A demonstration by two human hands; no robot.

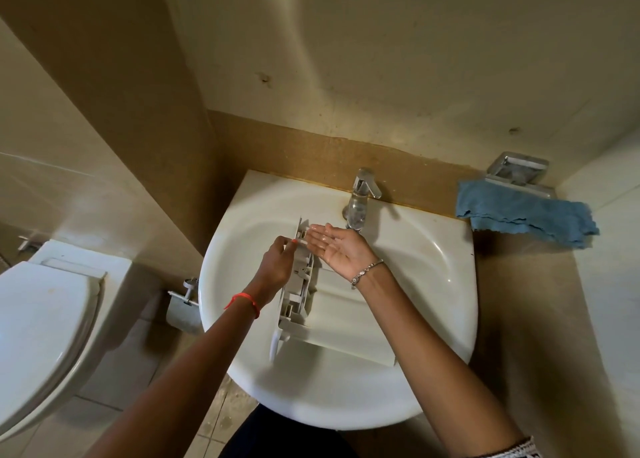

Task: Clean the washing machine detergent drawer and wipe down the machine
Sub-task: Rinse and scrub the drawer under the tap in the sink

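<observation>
The white detergent drawer (341, 322) lies on its side in the white sink (443, 277), its ribbed side standing up along the left. My left hand (277, 267) grips the upright edge of the drawer near its far end. To the right of that edge, my right hand (336, 248) is held flat, palm up and wet, under the chrome tap (360, 199), with its fingertips close to the drawer's far end.
A blue cloth (523, 215) lies on the ledge right of the sink, below a chrome soap holder (517, 173). A white toilet (45, 322) stands to the left, with a paper holder (181, 305) between it and the sink. Tiled walls close in behind.
</observation>
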